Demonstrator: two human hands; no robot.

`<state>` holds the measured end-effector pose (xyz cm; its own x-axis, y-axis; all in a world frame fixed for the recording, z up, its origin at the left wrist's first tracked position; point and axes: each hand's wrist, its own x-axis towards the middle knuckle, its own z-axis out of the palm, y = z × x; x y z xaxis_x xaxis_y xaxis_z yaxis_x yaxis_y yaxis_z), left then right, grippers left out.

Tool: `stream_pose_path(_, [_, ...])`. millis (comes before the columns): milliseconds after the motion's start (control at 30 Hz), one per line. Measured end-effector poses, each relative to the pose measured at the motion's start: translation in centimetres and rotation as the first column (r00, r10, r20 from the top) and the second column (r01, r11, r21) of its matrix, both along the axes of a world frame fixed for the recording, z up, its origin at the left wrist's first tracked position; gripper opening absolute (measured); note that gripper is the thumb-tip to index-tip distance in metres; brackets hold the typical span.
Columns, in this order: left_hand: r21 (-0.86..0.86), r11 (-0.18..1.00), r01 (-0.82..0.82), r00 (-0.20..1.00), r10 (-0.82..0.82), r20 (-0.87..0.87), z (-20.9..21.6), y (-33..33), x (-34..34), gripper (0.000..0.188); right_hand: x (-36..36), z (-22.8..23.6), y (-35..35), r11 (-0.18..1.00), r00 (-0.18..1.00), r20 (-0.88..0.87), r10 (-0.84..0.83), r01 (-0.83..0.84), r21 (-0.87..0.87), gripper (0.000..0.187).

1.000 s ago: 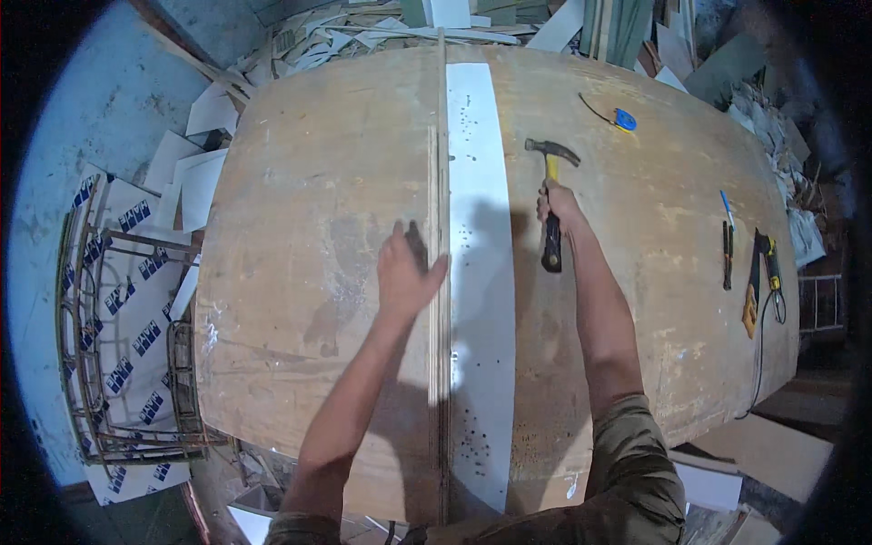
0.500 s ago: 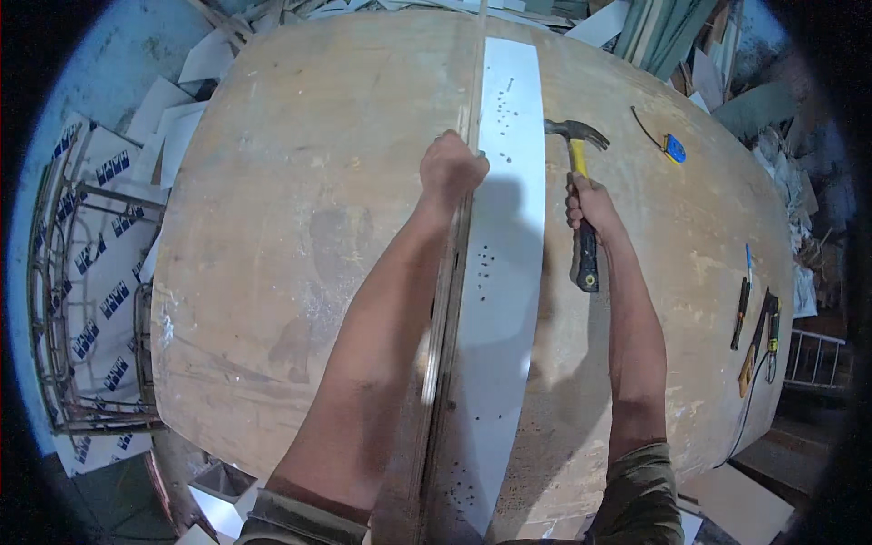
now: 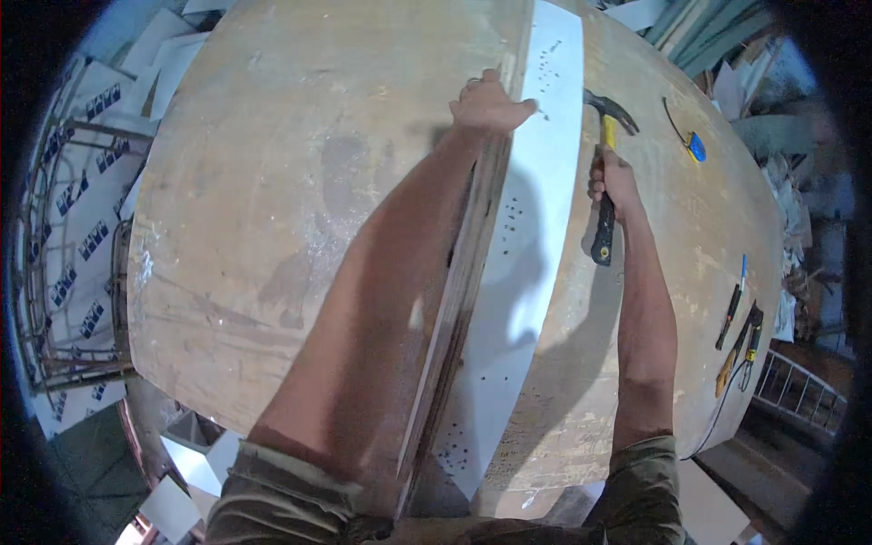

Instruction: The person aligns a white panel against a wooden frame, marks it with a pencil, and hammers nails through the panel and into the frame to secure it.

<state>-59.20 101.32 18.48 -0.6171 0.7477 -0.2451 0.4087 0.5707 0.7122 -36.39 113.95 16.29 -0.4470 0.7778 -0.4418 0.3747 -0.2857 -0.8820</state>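
A claw hammer (image 3: 609,133) with a yellow and black handle lies nearly upright in the picture, its head at the far end. My right hand (image 3: 619,184) is closed around its handle, right of a long white strip (image 3: 560,127) dotted with small dark bits. Along that strip's left edge runs a narrow wooden board (image 3: 491,177), layered at its side. Over the far part of this board is my left hand (image 3: 491,107), its thumb stretched out toward the white strip and its fingers apart. Whether its palm touches the board I cannot tell.
A big worn wooden tabletop (image 3: 272,182) lies under everything. On its right are a blue tape measure (image 3: 696,147), a black-handled tool (image 3: 728,318) and a handsaw (image 3: 727,372). A metal frame (image 3: 36,300) stands left. Scrap boards (image 3: 699,27) lean beyond the far right edge.
My left hand has loosened from its closed hold on the wooden board, and its thumb now sticks out. The view has shifted; my right hand keeps hold of the hammer.
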Motion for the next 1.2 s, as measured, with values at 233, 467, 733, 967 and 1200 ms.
stream_pose_path(233, [0.41,0.906,0.108,0.842,-0.303,0.447,-4.2,-7.8,-3.1,0.091,-0.4,0.1,-0.3,0.998,1.0,0.002,0.018,-0.018,-0.061,0.031])
stream_pose_path(467, [0.368,0.912,-0.18,0.785,-0.092,0.612,1.2,-20.7,5.0,0.089,-0.4,0.5,-0.3,0.995,0.999,-0.042,0.022,-0.026,-0.096,0.03])
stream_pose_path(733, [0.061,0.995,0.072,0.972,-0.084,0.219,0.7,-17.2,10.6,0.095,2.7,1.0,-3.5,0.988,0.985,-0.163,-0.058,0.032,-0.153,0.02])
stream_pose_path(967, [0.173,0.985,0.015,0.997,-0.027,0.067,0.3,-16.9,11.2,0.044,11.7,3.7,-13.1,0.974,0.97,-0.232,-0.071,0.017,-0.227,0.021])
stream_pose_path(1200, [0.161,0.986,-0.033,0.999,0.034,-0.004,-0.1,-16.8,11.4,0.038,10.9,1.2,-18.1,0.998,0.998,-0.064,0.0,-0.004,-0.064,0.026])
